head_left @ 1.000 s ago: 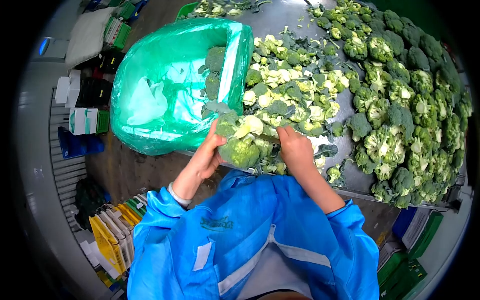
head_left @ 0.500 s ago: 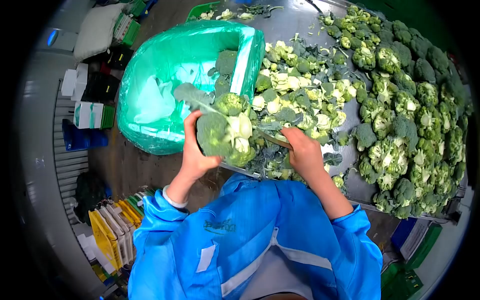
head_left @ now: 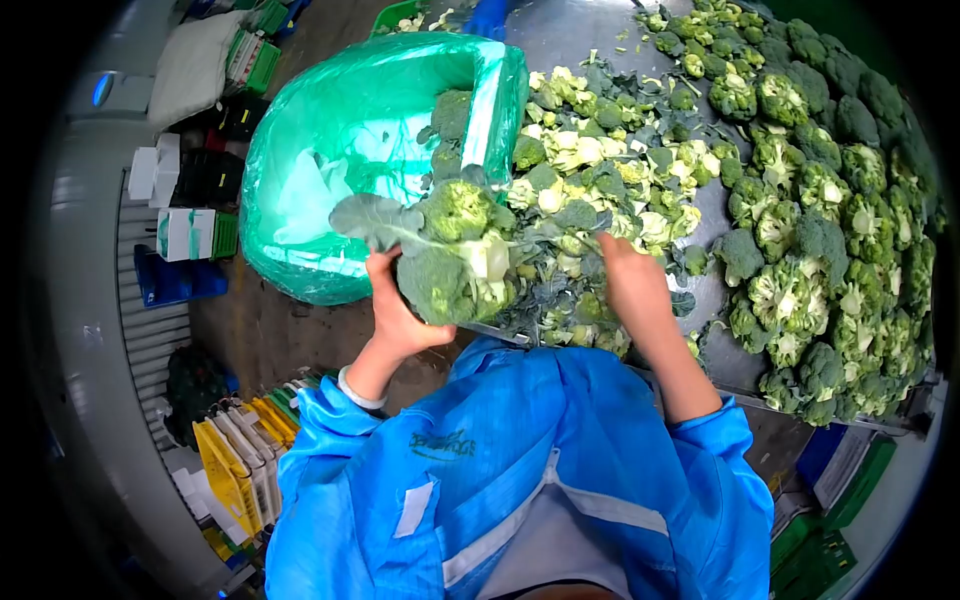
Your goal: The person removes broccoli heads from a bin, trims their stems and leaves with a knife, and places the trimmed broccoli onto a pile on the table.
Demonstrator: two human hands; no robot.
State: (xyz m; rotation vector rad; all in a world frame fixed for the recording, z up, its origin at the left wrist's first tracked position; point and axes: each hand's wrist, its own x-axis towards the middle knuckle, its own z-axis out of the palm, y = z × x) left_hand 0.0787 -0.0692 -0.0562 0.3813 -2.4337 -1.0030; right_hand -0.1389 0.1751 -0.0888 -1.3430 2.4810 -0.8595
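Observation:
My left hand (head_left: 398,318) is wrapped round the underside of a large broccoli head (head_left: 448,270), its pale cut stalk facing right and a long leaf (head_left: 375,220) sticking out to the left. To the right of it, my right hand (head_left: 632,280) is closed; a knife showed in it earlier, but its blade is hard to make out now. Between and beyond my hands lie trimmed broccoli pieces and leaves (head_left: 575,150). The green plastic-lined crate (head_left: 280,190) stands behind my left hand, with some broccoli (head_left: 450,115) at its right side.
Many broccoli heads (head_left: 790,290) are piled along the right of the metal table (head_left: 715,250). A blue-gloved hand or sleeve (head_left: 487,18) of another person shows at the top. Yellow and white crates (head_left: 228,470) stand at the lower left, green ones (head_left: 815,570) at the lower right.
The held broccoli has been turned so its stalk faces right. My right hand has moved right and up, away from the head. Something blue has come in at the top edge.

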